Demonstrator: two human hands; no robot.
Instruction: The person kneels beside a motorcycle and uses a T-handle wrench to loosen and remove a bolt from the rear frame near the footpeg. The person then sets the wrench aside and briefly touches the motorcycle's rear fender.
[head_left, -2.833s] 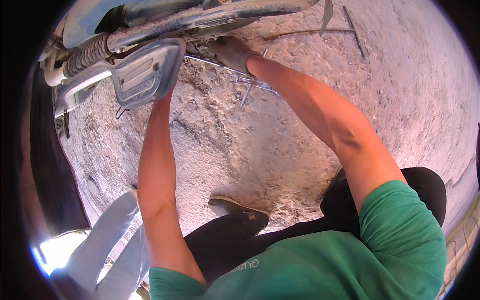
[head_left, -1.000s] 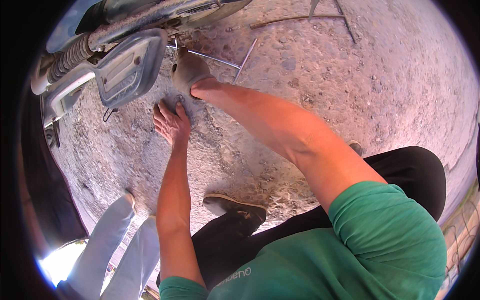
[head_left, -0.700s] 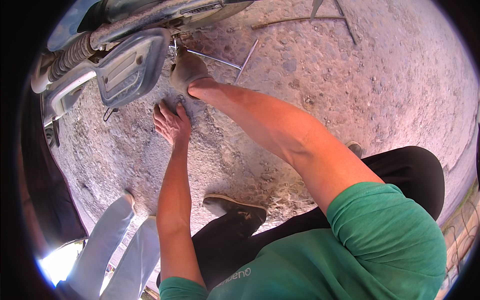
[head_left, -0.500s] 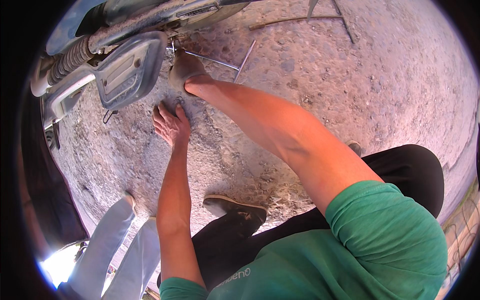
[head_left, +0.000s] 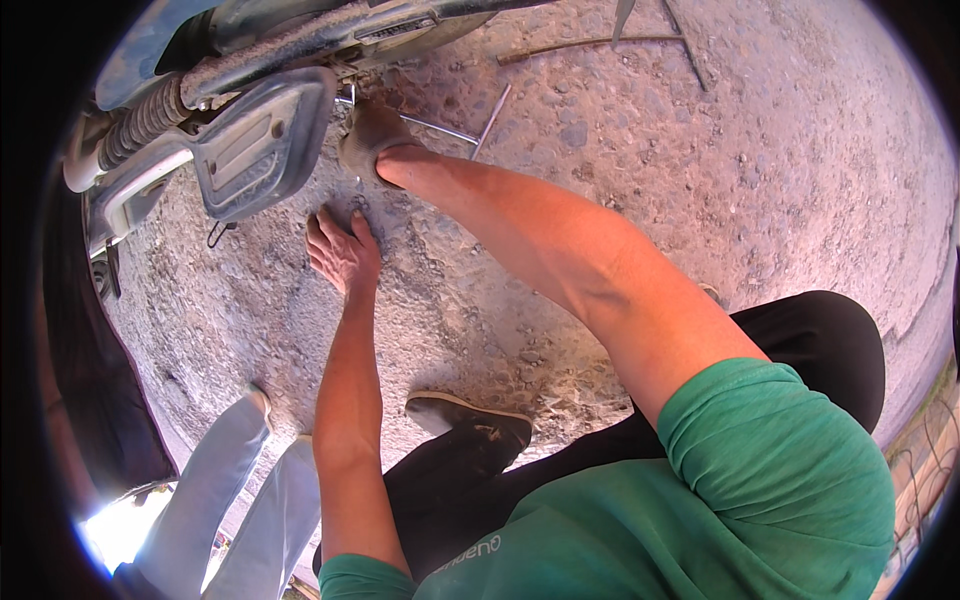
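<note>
My left hand [head_left: 345, 250] is bare and lies on the rough ground, fingers spread, holding nothing. Farther ahead, my right hand [head_left: 372, 140] wears a brown-grey glove and is closed around the shaft of a metal T-handle wrench [head_left: 440, 128]. My right fingertips are hidden behind the glove's back. The wrench's crossbar sticks out to the right of the hand, and a shiny metal end shows at its left. That end lies by the underside of a motorbike [head_left: 290, 60]. The motorbike's dusty plastic footboard [head_left: 262, 145] hangs just left of my right hand.
A ribbed rubber boot [head_left: 140, 130] covers part of the motorbike at far left. Thin rusty metal bars [head_left: 600, 40] lie on the ground at the top. Another person's legs in light trousers [head_left: 225, 470] stand at lower left. My dark shoe [head_left: 465, 412] rests on the gravelly ground.
My gloved right hand has shifted slightly to the right along the wrench, covering more of its shaft. The crossbar has turned or moved a little. My left hand stays put.
</note>
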